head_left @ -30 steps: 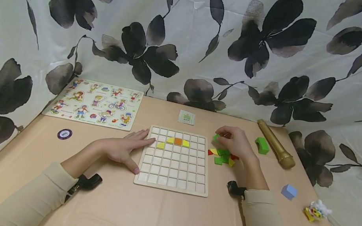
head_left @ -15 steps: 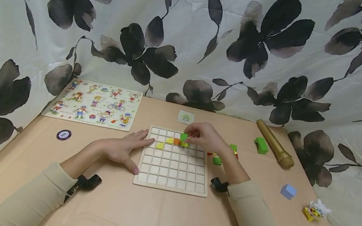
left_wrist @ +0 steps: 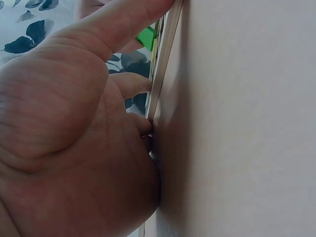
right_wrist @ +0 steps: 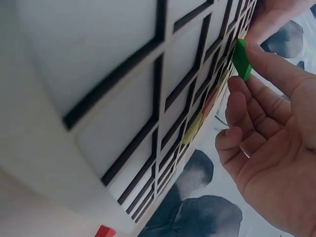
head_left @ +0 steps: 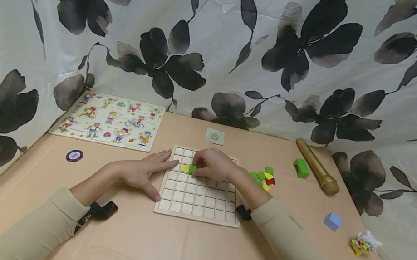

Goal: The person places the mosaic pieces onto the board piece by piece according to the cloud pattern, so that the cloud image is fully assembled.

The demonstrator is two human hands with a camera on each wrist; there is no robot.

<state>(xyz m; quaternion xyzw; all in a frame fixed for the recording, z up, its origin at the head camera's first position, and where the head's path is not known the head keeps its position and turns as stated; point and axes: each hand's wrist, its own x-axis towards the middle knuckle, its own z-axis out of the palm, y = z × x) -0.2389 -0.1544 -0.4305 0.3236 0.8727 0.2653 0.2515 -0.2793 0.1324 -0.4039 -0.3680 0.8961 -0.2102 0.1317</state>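
Green block (head_left: 192, 168) is pinched by the right hand (head_left: 214, 164) over the grid board (head_left: 198, 202); left hand (head_left: 142, 171) lies flat beside it (no writing is readable).

Pale matt wooden grid board (head_left: 198, 202)

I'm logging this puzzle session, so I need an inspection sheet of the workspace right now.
Surface: tan table, covered smooth.
Job's things: wooden grid board with a yellow piece in it; green piece held over the grid; loose coloured pieces to its right.
Clutter: peg puzzle board, small card, round token, green arch block, gold tube, blue cube, small toy.
Grippers: left hand rests flat against the board's edge; right hand pinches the green piece.
Cables: nothing seen.
Surroundings: floral cloth backdrop.
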